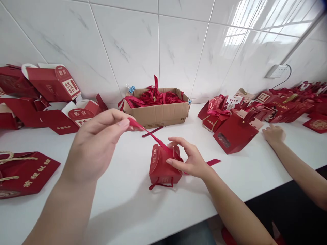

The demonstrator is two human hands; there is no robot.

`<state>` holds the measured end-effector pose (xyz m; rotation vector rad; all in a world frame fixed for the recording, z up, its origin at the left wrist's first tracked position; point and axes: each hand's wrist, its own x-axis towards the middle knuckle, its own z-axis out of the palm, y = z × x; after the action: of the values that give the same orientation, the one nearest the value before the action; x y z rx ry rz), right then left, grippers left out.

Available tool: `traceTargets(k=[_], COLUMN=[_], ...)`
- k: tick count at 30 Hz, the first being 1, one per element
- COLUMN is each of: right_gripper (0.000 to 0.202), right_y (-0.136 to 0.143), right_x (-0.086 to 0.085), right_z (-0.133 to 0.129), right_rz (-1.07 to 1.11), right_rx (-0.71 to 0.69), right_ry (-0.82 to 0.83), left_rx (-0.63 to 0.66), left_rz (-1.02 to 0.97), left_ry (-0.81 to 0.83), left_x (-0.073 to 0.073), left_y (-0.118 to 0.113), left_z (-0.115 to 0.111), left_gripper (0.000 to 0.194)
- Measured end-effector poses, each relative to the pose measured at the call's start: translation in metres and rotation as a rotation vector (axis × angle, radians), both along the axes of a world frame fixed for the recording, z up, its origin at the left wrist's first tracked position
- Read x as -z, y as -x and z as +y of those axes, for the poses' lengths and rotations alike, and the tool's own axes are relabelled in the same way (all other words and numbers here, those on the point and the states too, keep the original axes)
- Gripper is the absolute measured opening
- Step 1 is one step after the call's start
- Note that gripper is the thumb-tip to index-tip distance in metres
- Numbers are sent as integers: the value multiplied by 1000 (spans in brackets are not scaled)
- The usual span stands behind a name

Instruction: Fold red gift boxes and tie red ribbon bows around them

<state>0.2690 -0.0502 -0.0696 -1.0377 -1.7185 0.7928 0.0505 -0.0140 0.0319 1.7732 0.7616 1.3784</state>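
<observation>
While the left hand [94, 149] pinches a red ribbon [154, 137] between thumb and fingertips, the right hand [188, 159] holds thumb and forefinger apart in a loose arch over a small red box [163, 173], below and right of that pinch; how firmly it presses cannot be told. Possible faults: a harder leftward pull could drag or tip the box, which looks light and may be only lightly steadied; the ribbon, narrowed and seemingly twisted mid-span, could lie creased; the ribbon tail [214, 162] past the right hand, apparently the same strip, could slip through if nothing pins it. Box: upright on the white table [125, 166], curved flaps on top, pale characters on the left one, dark red cord [163, 185] looping from its near face. Beyond the pinch, a cardboard carton [158, 115] holds heaped ribbon.
</observation>
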Motion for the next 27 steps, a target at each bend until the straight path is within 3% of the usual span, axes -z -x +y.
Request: traceTargets(k=[4, 6, 8, 12, 17, 21, 27], right_gripper=[68, 56, 30, 27, 21, 20, 18], right_y=[3, 3, 0, -3, -3, -7, -7], right_x=[-28, -53, -80, -111, -107, -98, -79], right_z=[4, 5, 5, 7, 10, 20, 39], right_rz=[115, 111, -12, -38, -217, -312, -426], right_rx=[-142, -284, -394, -314, -281, -166, -165], right_ry=[-23, 39, 190, 210, 200, 190, 264], left_rx=[115, 63, -58, -124, -99, 16, 143], left_rz=[251, 357, 419, 486, 742, 1017, 1133], left_ry=[16, -65, -183, -205, 9, 199, 383], left_x=[-5, -1, 2, 5, 7, 16, 26], left_y=[0, -5, -10, -12, -9, -11, -9], left_z=[-16, -21, -22, -20, -21, -17, -5], left_gripper=[14, 13, 12, 15, 26, 37, 41])
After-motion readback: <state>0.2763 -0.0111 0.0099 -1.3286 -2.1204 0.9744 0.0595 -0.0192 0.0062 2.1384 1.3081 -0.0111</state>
